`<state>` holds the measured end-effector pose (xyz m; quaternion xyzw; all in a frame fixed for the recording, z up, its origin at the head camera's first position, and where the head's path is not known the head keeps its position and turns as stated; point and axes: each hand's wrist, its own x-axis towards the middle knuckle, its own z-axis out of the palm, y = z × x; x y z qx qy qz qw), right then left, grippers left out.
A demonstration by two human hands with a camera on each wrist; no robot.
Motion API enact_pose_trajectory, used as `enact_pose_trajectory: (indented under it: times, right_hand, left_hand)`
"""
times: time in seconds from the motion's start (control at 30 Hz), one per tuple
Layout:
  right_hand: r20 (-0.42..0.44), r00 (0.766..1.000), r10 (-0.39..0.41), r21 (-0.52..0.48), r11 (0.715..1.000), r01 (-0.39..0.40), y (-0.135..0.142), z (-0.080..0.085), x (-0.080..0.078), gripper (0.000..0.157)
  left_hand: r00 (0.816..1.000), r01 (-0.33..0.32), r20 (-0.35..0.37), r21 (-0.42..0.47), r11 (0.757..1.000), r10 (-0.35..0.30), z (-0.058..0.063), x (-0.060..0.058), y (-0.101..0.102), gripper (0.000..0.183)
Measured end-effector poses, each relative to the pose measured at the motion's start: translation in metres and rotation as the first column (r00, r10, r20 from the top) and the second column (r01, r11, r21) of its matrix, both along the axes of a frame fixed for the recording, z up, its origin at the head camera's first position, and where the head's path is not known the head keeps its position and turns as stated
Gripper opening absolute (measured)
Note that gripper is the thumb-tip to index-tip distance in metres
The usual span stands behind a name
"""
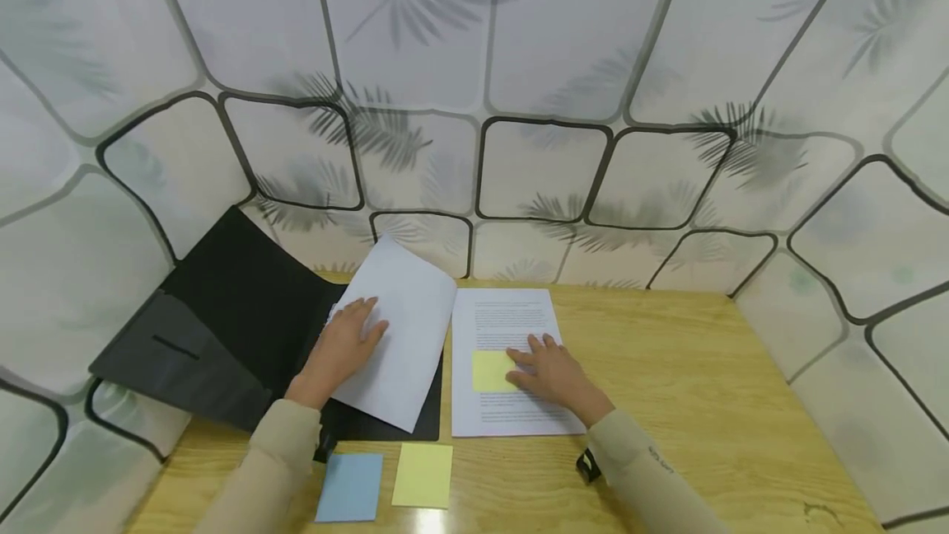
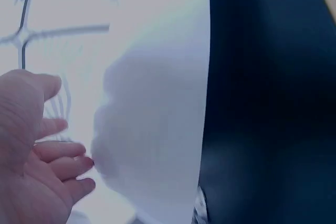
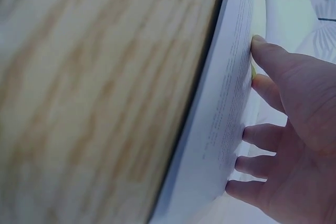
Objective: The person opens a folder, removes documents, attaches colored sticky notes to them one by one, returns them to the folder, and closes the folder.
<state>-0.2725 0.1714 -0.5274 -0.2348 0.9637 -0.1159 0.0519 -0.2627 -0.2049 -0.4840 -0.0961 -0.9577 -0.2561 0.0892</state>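
My left hand [image 1: 339, 348] is over a blank white sheet [image 1: 396, 328] at the clip side of an open black folder [image 1: 245, 303]. In the left wrist view, its fingers [image 2: 73, 165] are spread and loosely bent beside the raised, curving paper [image 2: 157, 98]. My right hand [image 1: 552, 371] rests with spread fingertips on a printed page [image 1: 511, 316]. Its thumb and forefinger are at the right edge of a yellow sticky note [image 1: 489, 371] on that page. In the right wrist view, the fingertips [image 3: 239, 163] touch the paper and curl round nothing.
A blue sticky-note pad [image 1: 350, 486] and a yellow one [image 1: 423, 476] lie near the front of the wooden table [image 1: 704, 402]. The folder's left cover stands tilted up against the patterned cloth wall [image 1: 549, 163], which closes off the back and sides.
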Motion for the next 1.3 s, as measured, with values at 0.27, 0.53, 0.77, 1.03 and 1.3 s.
enact_pose_trajectory:
  times: [0.27, 0.53, 0.77, 1.03, 1.3]
  right_hand:
    - [0.009, 1.0, -0.017, -0.005, 1.0, 0.017, -0.001, -0.001, -0.002, 0.055]
    - [0.024, 0.999, -0.022, 0.004, 1.0, 0.022, -0.003, 0.001, 0.0, 0.056]
    - [0.021, 0.999, -0.026, 0.001, 1.0, 0.026, -0.002, 0.0, 0.0, 0.056]
    - [0.014, 0.999, -0.032, -0.02, 0.999, 0.032, -0.001, -0.001, 0.001, 0.056]
    - [0.009, 1.0, -0.006, -0.116, 0.993, 0.007, 0.004, 0.002, -0.003, 0.058]
  left_hand:
    - [0.963, -0.243, 0.15, 0.119, 0.963, 0.224, -0.004, 0.004, -0.04, 0.061]
    - [0.944, -0.324, 0.136, 0.194, 0.926, 0.302, -0.01, 0.008, -0.039, 0.043]
    - [0.947, -0.319, 0.074, 0.29, 0.902, 0.312, 0.0, 0.007, -0.028, 0.032]
    - [0.956, -0.286, 0.203, 0.501, 0.817, 0.211, 0.036, 0.01, -0.002, 0.03]
    - [0.949, -0.23, 0.316, 0.65, 0.724, 0.017, 0.036, 0.017, 0.045, 0.028]
